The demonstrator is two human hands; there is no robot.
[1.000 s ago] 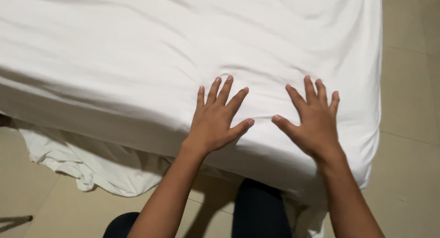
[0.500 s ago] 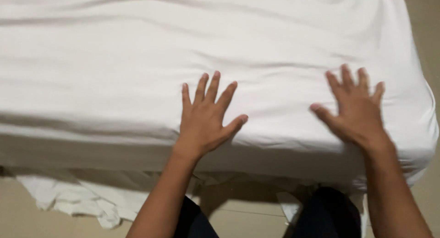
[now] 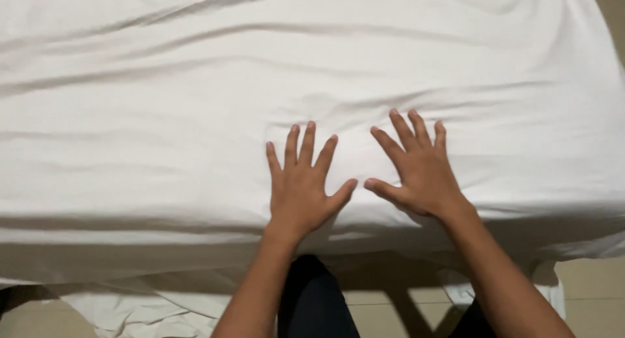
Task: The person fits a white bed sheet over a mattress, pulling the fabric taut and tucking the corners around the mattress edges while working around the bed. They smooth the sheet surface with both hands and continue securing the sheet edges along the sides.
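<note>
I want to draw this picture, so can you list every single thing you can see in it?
bed sheet: one, white, wrinkled, spread over the bed and filling most of the view
loose cloth: one bunch, white, crumpled on the floor below the bed's near edge, at the bottom left
floor: pale beige tiles, showing at the bottom right and at the top right corner
dark trousers: one pair, black, at the bottom middle, between the arms
left hand: one, flat on the sheet near the bed's edge, fingers spread
right hand: one, flat on the sheet just beside the left hand, fingers spread
</note>
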